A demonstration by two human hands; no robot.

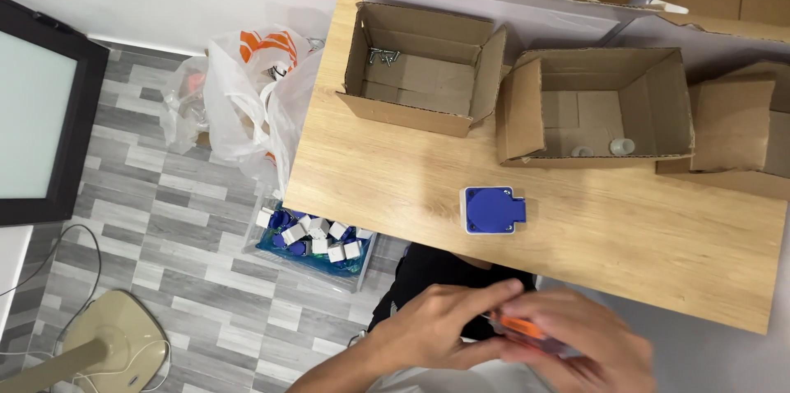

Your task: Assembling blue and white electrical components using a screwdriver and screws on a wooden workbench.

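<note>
Grey plank flooring (164, 220) is seen left of the fingers, with a bin (317, 249) of sockets. Both hands, left (444, 323) and right (576, 344), are closed on an orange tool (520, 329), blurred. Beyond them a blue socket (492, 209) lies on the worktop (625, 237), before boxes (424, 68).

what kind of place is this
Probably a small home or workshop assembly bench. A wooden table carries open cardboard boxes of small parts and a blue socket, a bin of similar sockets sits on the floor, and both hands hold an orange tool.
</note>
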